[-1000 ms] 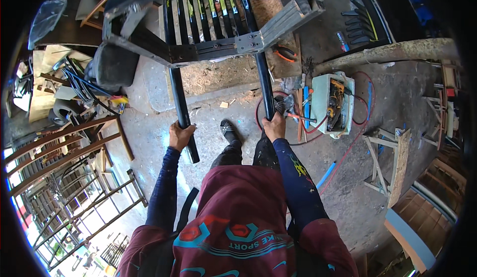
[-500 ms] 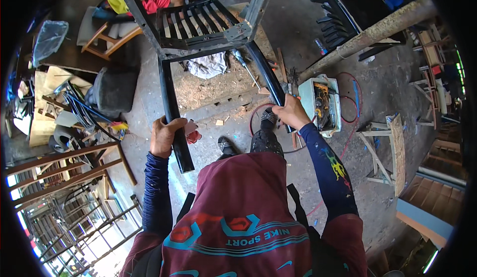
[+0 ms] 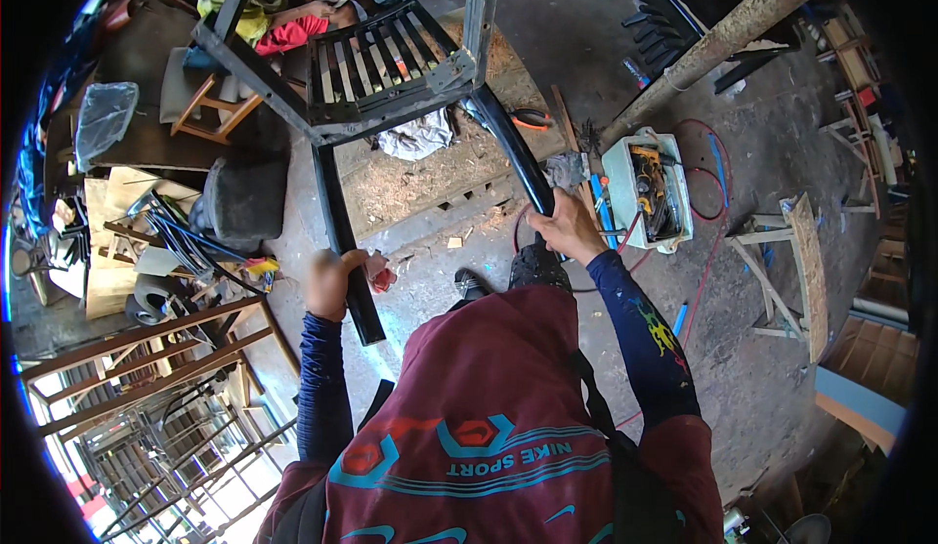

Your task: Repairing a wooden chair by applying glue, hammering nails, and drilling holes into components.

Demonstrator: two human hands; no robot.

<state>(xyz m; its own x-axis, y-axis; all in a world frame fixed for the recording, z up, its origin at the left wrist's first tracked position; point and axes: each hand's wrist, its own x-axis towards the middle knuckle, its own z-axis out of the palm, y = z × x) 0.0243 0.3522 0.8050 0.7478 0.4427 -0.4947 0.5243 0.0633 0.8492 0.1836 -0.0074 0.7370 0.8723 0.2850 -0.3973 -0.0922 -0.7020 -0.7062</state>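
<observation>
My left hand (image 3: 328, 285) grips the lower end of one long black leg of an upturned wooden chair frame (image 3: 386, 54) with a slatted panel and bare dark rails. My right hand (image 3: 569, 224) is wrapped round the other leg, a little higher. The chair's far part rises above a sawdust-covered board (image 3: 366, 192), where a white crumpled cloth (image 3: 412, 139) and orange-handled pliers (image 3: 531, 119) lie. A red crumpled item (image 3: 381, 272) shows beside my left hand; I cannot tell whether it touches it.
A co-worker (image 3: 283, 31) in red shorts sits at top left. A tool crate (image 3: 645, 192) with red hose and a rusty post (image 3: 684, 65) are at right, near a wooden trestle (image 3: 801, 280). Chair frames (image 3: 147, 368), a grey padded seat (image 3: 239, 202) and timber scraps crowd the left.
The chair's top rails have swung and tilted, uncovering the white cloth and the co-worker. Both hands still hold the legs, now somewhat farther apart, with my right hand shifted rightward and up.
</observation>
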